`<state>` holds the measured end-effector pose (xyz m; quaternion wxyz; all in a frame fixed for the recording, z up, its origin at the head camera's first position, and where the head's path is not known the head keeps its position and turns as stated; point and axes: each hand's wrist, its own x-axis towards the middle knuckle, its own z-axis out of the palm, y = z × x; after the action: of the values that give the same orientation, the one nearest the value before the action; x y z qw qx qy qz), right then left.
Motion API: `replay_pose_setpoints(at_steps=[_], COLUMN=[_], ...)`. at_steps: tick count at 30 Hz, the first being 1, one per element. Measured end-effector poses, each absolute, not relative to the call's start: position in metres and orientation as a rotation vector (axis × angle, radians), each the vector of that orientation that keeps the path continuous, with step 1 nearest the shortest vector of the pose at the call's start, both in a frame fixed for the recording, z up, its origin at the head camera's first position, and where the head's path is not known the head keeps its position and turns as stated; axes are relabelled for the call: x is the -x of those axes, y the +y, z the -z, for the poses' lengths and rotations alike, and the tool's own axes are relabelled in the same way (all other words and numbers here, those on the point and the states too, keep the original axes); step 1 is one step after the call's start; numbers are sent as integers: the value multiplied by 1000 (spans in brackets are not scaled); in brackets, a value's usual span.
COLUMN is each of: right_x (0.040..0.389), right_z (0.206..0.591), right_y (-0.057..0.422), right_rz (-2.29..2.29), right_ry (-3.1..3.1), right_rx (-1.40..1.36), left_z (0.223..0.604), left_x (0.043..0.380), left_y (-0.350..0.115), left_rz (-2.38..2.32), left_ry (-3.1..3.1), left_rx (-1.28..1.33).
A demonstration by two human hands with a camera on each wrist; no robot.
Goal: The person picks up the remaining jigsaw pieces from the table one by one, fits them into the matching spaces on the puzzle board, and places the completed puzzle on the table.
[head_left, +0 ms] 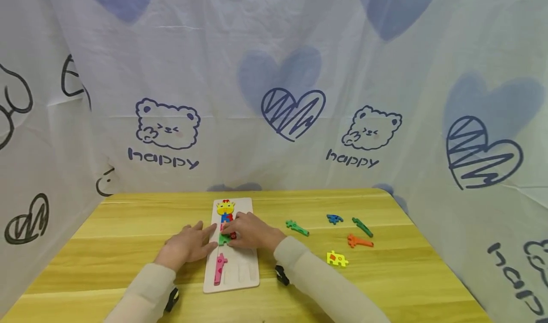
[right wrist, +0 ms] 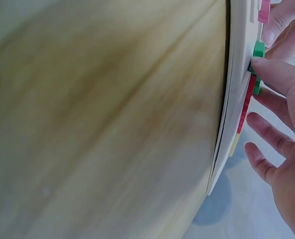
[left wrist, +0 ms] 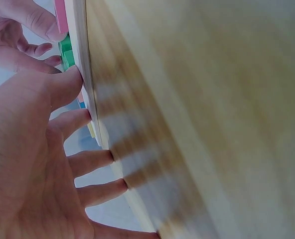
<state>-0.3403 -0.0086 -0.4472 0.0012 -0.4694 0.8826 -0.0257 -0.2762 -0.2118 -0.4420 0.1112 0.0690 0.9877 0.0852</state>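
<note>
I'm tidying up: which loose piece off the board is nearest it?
The leftmost loose green piece; the blue, orange, yellow and other loose green ones lie further right of the board.

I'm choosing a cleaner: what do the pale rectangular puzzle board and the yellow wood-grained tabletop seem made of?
Pale puzzle board: probably wood, matte; its plain edge looks uncoated. Yellow tabletop: wood or printed laminate, slightly glossy; streaked grain and a pale sheen show, but can't settle which.
</note>
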Motion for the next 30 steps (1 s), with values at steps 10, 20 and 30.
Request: replay_pose_setpoints(at_steps=[10,20,30], right_x=[338,339,339], right_z=[447,450,452], right_y=[-6,-7,-7], right_rz=[95,65,38], right_ry=[2783,2799,2827], right_rx=[1462,1468,1440], left_z=[444,442,443], left_x=[277,275,277], left_y=[-211,-211,-212], left_rz=[-249,-252,-240], left_ry=[2901,2890,2893], left_rx=[-203,-194,-211])
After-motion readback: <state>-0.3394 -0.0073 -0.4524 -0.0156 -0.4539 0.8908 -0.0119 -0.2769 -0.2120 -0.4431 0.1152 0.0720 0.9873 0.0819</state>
